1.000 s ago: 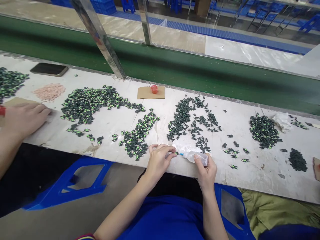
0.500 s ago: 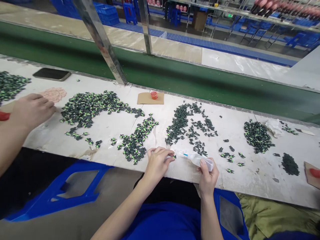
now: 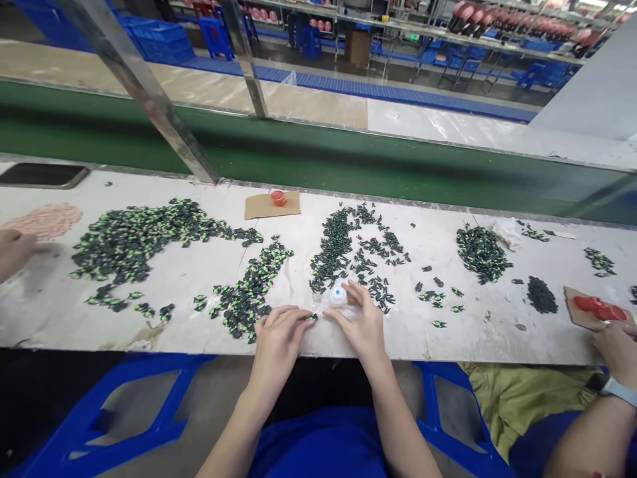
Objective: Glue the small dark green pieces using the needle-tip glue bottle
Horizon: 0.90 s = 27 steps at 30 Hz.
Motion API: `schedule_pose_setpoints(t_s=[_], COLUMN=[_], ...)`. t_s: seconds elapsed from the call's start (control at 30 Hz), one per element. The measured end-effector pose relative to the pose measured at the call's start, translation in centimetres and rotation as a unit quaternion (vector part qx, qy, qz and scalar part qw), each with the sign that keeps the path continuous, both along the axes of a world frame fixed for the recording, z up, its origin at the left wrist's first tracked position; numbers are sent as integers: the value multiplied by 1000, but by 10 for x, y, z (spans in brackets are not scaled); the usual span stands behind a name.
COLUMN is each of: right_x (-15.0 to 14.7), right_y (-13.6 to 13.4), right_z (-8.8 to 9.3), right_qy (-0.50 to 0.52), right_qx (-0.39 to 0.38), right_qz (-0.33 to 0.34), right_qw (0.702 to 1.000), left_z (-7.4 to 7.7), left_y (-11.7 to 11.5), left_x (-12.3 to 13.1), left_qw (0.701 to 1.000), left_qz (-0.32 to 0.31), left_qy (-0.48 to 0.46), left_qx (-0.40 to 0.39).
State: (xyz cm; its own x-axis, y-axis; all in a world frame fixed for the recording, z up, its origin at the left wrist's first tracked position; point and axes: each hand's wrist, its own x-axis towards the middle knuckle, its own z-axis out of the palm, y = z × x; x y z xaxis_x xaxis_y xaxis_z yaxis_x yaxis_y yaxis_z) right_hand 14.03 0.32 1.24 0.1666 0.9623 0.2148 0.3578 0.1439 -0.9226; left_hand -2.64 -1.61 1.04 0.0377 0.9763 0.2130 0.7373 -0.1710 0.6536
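My left hand [image 3: 279, 335] rests at the white table's front edge with its fingertips pinched on one small dark green part [image 3: 312, 318]. My right hand [image 3: 362, 322] is wrapped round a small clear squeeze bottle [image 3: 339, 297] with a white cap and blue tip, standing upright on the table. Just left of my hands lies a heap of dark parts with bright green marks [image 3: 247, 291]. Behind the bottle spreads a heap of plain dark green parts [image 3: 343, 244].
A red cap on a cardboard square [image 3: 272, 204] sits near the green conveyor belt [image 3: 348, 159]. More part heaps lie at left [image 3: 139, 232] and right [image 3: 480, 247]. A co-worker's hand [image 3: 12, 252] is at far left; another person's hand [image 3: 614, 345] by a red object [image 3: 597, 309] at right.
My right hand stood the squeeze bottle upright on the table, closer to my left hand. The view has swung right, bringing in the person at right. The hand at left drew back.
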Motion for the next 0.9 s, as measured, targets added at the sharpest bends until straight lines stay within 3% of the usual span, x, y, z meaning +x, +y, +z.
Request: schedule_pose_setpoints(t_s=[0.13,0.2,0.27,0.47,0.63,0.9], right_x=[38,58,72,76,71,37], right_y=[-23,-31,-34,-28,-29,-39], right_z=[8,8,6,-1,12,33], right_qy=[-106,-151,-174,-186,-171,-39], right_qx=[37,14,-29,-100,-125,-100], right_qz=[-110,-174,-194,-153,-123,54], right_qw=[988,973,965,965,969,993], left_z=[3,5,8,12,15,16], left_y=[-4,-6,-7,-10,-9,-5], left_x=[-1,4,10,24,33,39], left_qw=[999,998,997,993,992,988], left_qz=[-3,-17,-35,-73,-73,-94], left_qy=[-39,-59,-75,-92,-95,-104], left_qx=[3,6,9,16,47,68])
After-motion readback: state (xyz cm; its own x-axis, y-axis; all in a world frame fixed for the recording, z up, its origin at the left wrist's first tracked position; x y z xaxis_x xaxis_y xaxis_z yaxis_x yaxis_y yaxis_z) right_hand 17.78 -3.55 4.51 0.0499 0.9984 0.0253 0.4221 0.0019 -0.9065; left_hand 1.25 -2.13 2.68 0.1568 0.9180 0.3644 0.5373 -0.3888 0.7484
